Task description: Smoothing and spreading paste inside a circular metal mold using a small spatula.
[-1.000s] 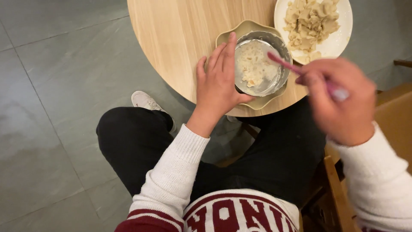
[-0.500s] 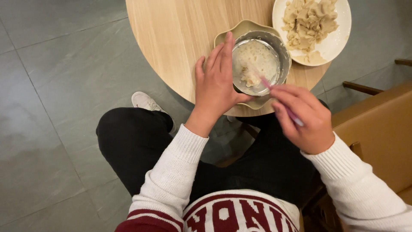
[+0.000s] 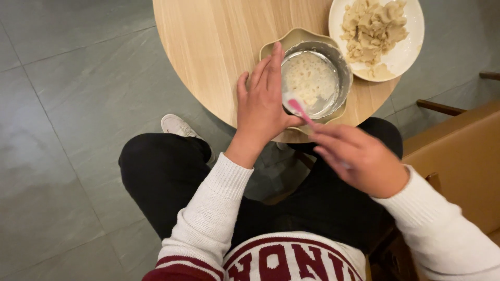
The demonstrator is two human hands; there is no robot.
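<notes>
Spoon [image 3: 298, 107], pink with a pale tip, is pinched in the fingers of the right hand [image 3: 359, 158] and runs on a slant toward ten o'clock, its tip inside the near rim of the metal bowl [image 3: 316, 78]. That bowl sits in a tan dish [image 3: 298, 37] on the round wooden surface [image 3: 219, 47], a white plate [image 3: 403, 54] of dough pieces at its two o'clock. Left hand [image 3: 263, 101] lies open against the bowl's nine o'clock side, nearer than the right, which has drawn back toward the body since half a second ago.
</notes>
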